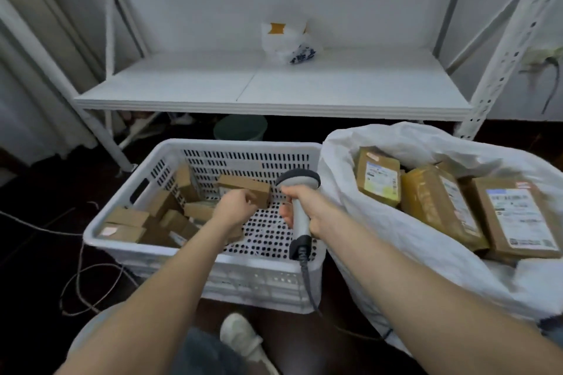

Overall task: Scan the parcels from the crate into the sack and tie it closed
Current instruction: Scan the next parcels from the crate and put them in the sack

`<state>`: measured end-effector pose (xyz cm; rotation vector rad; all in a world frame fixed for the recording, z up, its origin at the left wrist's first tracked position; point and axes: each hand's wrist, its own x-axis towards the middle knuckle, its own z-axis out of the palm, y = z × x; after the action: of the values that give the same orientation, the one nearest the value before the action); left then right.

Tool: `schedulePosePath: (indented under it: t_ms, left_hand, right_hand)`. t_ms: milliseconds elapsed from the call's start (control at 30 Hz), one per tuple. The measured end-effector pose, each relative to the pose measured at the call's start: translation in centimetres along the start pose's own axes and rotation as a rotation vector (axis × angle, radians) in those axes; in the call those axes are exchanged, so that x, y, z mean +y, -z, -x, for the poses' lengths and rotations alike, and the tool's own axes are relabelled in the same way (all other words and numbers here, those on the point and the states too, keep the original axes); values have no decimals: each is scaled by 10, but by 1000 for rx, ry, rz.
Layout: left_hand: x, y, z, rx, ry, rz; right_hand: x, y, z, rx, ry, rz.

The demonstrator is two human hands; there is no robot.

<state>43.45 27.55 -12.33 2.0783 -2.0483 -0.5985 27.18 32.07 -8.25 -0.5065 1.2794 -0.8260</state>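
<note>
A white perforated crate point(170, 253) stands on the dark floor with several small brown cardboard parcels point(131, 222) piled at its left side. My left hand point(236, 207) grips one small brown parcel point(246, 189) lifted above the crate's middle. My right hand point(304, 210) holds a grey and white barcode scanner point(300, 189) by its handle, its head just right of that parcel. The scanner's cable point(307, 280) hangs over the crate's front rim. To the right, an open white sack point(396, 237) holds several larger brown parcels with labels point(515, 216).
A white metal shelf rack point(274, 88) stands behind the crate, with a white plastic bag point(289, 39) on its board. A green bucket point(240, 128) sits under the shelf. Thin cables point(82, 277) loop on the floor at left. My shoe point(243, 338) is in front of the crate.
</note>
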Motion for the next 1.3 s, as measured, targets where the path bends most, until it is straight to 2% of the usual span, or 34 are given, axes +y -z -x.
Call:
schedulePosePath:
  t_ms: [133,233,533,733,967,1033,1133,1300]
  left_hand:
    - [-31,-4,-21,-29,24,87]
    - [-53,-15,-47,-91,47,9]
    - [-95,-78,-164,-167,105,-150]
    - [-118,-95,-235,-71,206,-94]
    - [-153,-102,-306,1,372,123]
    - [-159,-107,-318,-32,369,145]
    - [-162,-112,-319,-96,283,-47]
    - [-156,-128,-308,-348,184,-213]
  right_hand:
    - [0,-28,-40,66,18,-12]
    - [1,-38,-76,102,-7,-35]
    - [31,-46,-204,189,-256,-227]
    - [38,-46,-261,203,-309,-280]
    - [49,-40,-302,262,-294,-200]
    - [53,-37,-308,294,-297,-203]
    - [58,-32,-312,304,-276,-192]
    - [57,-29,-307,298,-274,-213]
